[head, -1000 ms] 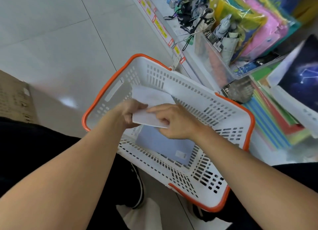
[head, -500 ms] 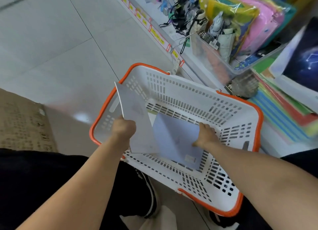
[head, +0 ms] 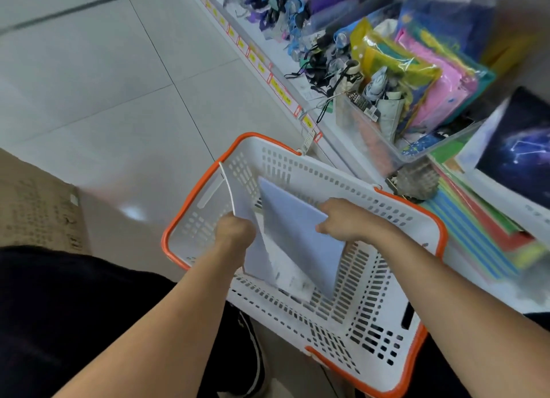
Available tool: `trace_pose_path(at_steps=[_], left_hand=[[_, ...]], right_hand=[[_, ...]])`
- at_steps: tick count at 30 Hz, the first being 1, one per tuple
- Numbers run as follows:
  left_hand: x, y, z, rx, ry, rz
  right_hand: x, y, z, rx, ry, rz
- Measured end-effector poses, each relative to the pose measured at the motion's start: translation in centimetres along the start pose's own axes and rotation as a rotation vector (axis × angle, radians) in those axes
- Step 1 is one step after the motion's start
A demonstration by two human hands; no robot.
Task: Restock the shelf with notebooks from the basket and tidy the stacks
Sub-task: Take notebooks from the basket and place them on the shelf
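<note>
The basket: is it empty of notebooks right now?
No. Each hand grips a pale notebook standing inside the white basket: left hand, right hand.

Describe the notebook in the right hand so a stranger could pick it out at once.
Find the white basket with the orange rim, by the shelf. Inside, two notebooks are held up. The right hand grips the pale lavender notebook; the one beside it is white.

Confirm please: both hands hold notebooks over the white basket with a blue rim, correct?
Not quite. The head view shows the basket's rim is orange, not blue. The left hand and right hand do hold notebooks over it.
</note>
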State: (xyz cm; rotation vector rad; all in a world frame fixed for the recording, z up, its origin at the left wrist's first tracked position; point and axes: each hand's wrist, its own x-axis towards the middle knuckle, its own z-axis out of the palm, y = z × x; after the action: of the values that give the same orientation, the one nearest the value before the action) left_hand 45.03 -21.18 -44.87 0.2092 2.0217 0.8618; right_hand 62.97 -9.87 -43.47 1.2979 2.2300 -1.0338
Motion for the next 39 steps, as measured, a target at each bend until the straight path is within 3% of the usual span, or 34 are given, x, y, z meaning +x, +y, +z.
trace_pose_path(at_steps=[6, 11, 15, 18, 21, 25, 28, 32, 36, 39], left_hand=[[-2.6, 5.1, -0.2, -0.324, -0.123, -0.057], [-6.0, 10.5, -0.9, -0.350, -0.101, 0.112], [-8.4, 12.2, -1.0, -0.575, -0.374, 0.190], [-7.6, 11.9, -1.3, -0.577, -0.322, 0.258], [-7.1, 12.0, -2.6, -0.578, -0.307, 0.329], [-7.7, 13.3, -5.6, -0.568, -0.414, 0.392], [-8.4, 14.6, -6.7, -0.508, -0.454, 0.405], [-9.0, 16.4, -6.3, -0.466, -0.437, 0.451], [-9.8, 18.6, -5.9, -0.435, -0.386, 0.438], [-10.7, 21.2, -6.7, -0.424, -0.255, 0.513]], right_hand=[[-5.6, -8.2, -1.3, -0.128, 0.335, -0.079], [-6.9, -11.8, -1.8, -0.214, 0.510, -0.165], [-8.6, -13.3, -3.1, -0.421, 0.634, -0.162], [-9.9, -13.6, -3.7, -0.485, 0.641, -0.226], [-10.3, -11.5, -6.3, -0.074, 0.502, -0.285], [-8.0, -5.5, -11.3, 0.377, 0.483, -0.161], [-7.8, -2.9, -13.3, 0.942, 0.233, -0.158], [-9.2, -1.5, -14.4, 1.038, 0.221, -0.186], [-12.1, -1.2, -16.3, 1.082, 0.328, -0.219], [-15.5, -1.3, -18.7, 1.088, 0.487, -0.271]])
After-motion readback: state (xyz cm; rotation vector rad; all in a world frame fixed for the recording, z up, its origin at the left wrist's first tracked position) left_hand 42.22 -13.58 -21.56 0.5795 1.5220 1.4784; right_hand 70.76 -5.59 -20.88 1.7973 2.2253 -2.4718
